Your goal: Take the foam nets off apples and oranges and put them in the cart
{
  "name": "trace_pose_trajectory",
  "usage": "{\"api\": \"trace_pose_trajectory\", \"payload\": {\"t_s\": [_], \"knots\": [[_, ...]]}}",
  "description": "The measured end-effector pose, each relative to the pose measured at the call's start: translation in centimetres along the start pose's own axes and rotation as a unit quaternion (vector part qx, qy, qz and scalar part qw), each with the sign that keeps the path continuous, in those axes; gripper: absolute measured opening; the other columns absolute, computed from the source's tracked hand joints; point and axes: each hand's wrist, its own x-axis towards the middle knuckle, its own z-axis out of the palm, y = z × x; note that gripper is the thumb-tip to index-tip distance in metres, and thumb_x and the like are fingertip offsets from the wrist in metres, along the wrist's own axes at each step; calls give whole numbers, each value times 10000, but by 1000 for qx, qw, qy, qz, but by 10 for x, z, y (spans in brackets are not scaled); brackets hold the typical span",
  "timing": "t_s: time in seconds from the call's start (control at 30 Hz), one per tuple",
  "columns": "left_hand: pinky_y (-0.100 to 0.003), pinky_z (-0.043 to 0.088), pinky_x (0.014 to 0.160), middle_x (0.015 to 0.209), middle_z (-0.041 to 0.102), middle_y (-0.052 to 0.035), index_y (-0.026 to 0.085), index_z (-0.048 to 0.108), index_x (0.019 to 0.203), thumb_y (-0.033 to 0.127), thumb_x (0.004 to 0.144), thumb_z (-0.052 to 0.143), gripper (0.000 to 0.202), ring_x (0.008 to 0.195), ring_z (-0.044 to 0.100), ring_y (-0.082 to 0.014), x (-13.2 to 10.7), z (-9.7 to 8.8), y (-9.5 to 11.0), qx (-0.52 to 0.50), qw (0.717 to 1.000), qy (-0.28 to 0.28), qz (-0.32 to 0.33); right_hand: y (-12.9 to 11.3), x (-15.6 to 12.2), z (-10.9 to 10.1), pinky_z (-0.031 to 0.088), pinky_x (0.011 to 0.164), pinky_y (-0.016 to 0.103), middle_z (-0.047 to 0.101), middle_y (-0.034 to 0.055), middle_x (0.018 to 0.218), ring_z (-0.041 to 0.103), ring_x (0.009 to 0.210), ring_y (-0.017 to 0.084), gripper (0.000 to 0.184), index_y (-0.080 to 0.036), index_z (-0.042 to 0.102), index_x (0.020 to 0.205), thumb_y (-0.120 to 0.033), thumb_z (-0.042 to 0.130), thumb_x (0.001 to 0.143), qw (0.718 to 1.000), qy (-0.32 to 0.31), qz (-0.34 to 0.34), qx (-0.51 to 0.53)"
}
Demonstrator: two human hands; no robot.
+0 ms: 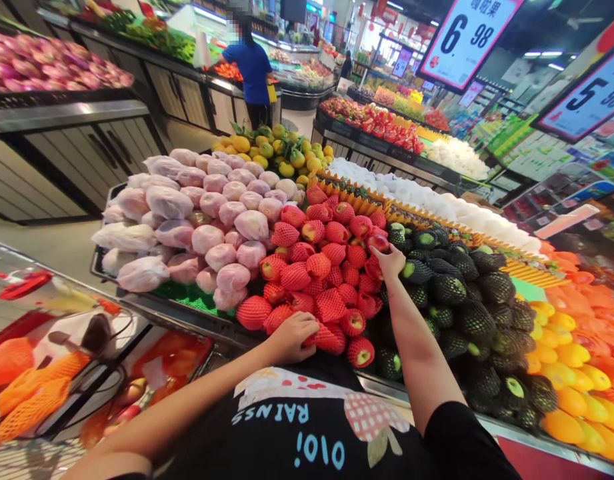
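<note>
A heap of apples in red foam nets (317,267) lies on the display stand in front of me. My right hand (391,261) reaches to the heap's right side, its fingers closed round an apple (378,243) whose red skin shows. At the near edge, my left hand (294,335) is curled with its fingertips against an apple in a red foam net (327,339); part of its grip is hidden. Dark green fruit in black nets (449,287) borders the right forearm. To the left of the apples sit pale pink fruits wrapped in thin plastic (234,213).
Yellow-green citrus (287,150) and white-wrapped fruit (437,200) lie behind; yellow-orange fruit (571,373) is at right. A shopping cart (131,310) with bagged goods stands at left. A person in blue (254,70) stands in the far aisle. Price signs (469,40) hang above.
</note>
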Motion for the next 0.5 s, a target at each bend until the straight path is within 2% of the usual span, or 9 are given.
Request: {"api": "trace_pose_trajectory", "payload": {"t_s": [0.13, 0.23, 0.3, 0.4, 0.5], "knots": [[-322, 509, 823, 903, 688, -68, 187, 562, 813, 103, 723, 633, 142, 898, 638, -216, 2, 0, -1, 4, 1000, -16, 4, -1, -4, 4, 448, 726, 272, 761, 94, 888, 617, 737, 212, 571, -133, 763, 1018, -658, 740, 795, 997, 23, 0, 75], [-317, 506, 815, 891, 687, -68, 188, 557, 806, 102, 722, 634, 143, 894, 639, -216, 2, 0, -3, 4, 1000, -8, 8, -1, -6, 6, 461, 716, 251, 734, 50, 807, 595, 718, 185, 548, -127, 758, 911, -645, 791, 735, 989, 32, 4, 142], [-317, 508, 816, 893, 689, -69, 189, 559, 811, 109, 727, 635, 139, 898, 643, -217, 1, -1, -4, 4, 1000, -4, 9, -3, -6, 6, 494, 741, 239, 743, 53, 882, 628, 774, 182, 574, -106, 754, 987, -650, 711, 807, 980, 37, 14, 197], [-322, 515, 828, 893, 699, -69, 193, 563, 808, 123, 734, 634, 125, 915, 659, -224, 0, 0, -4, 11, 1000, -4, 8, -7, 0, 3, 555, 798, 237, 740, 131, 1107, 697, 907, 183, 672, -36, 680, 1230, -617, 457, 977, 960, 25, 41, 274], [-296, 507, 715, 800, 696, -47, 196, 566, 824, 144, 765, 616, 93, 772, 673, -206, -3, 4, -5, 23, 1000, 16, -2, -7, 3, -12, 597, 832, 258, 706, 198, 1233, 729, 1044, 191, 733, -18, 575, 1391, -564, 218, 1056, 945, -10, 50, 322]]}}
